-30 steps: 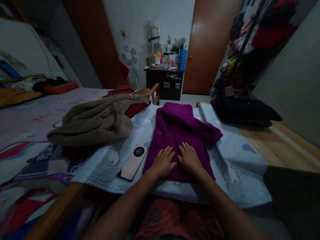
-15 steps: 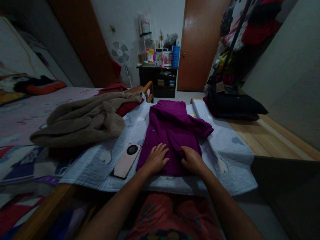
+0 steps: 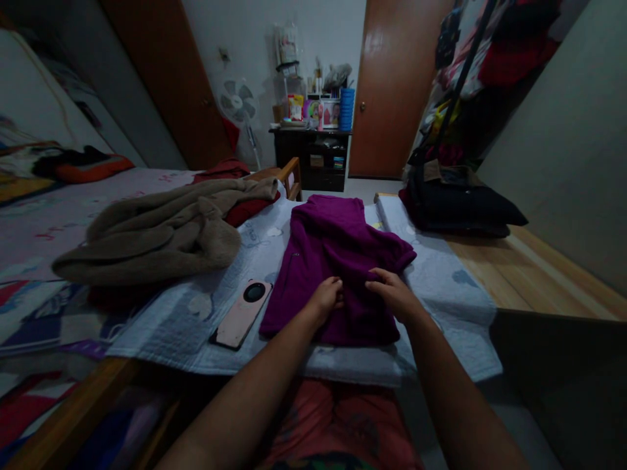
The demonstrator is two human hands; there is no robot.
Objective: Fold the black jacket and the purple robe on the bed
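Observation:
A purple garment with a small side zip and one sleeve folded out to the right lies on a pale blue quilted cover. My left hand is closed on the cloth near the middle of its front, fingertips curled in. To its right, my right hand is at the garment's right side, thumb and forefinger apart with purple cloth behind them. A pink phone with a round dark camera ring lies left of the garment, partly over a dark edge.
A brown fleece garment is heaped at the left, beside a bed. Dark folded clothes sit on a wooden surface at the right. Farther back are a fan, a black cabinet and a door.
My left hand has moved right and up the garment, from lying flat to closed on the cloth. My right hand has risen slightly, its thumb and forefinger now apart.

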